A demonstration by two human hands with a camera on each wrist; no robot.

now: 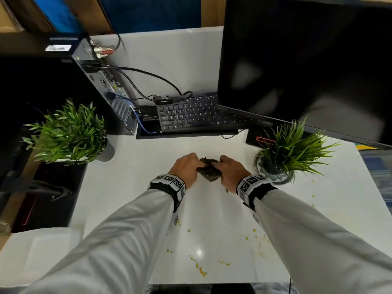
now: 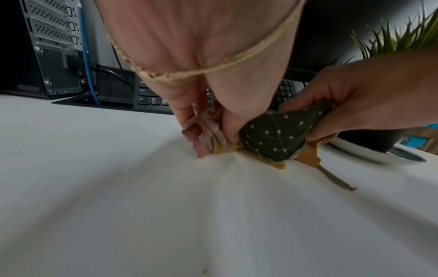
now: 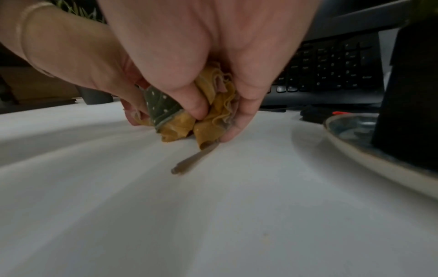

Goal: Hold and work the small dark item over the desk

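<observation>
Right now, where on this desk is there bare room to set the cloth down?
Bare desk lies between the left plant and the hands. Near the front edge, yellow crumbs dot it. Behind, the keyboard and the right plant crowd it.

We see the left hand (image 2: 208,90) and the right hand (image 2: 369,97) at three o'clock bunching a dotted green cloth (image 2: 275,135) on the white table (image 2: 166,215).
</observation>
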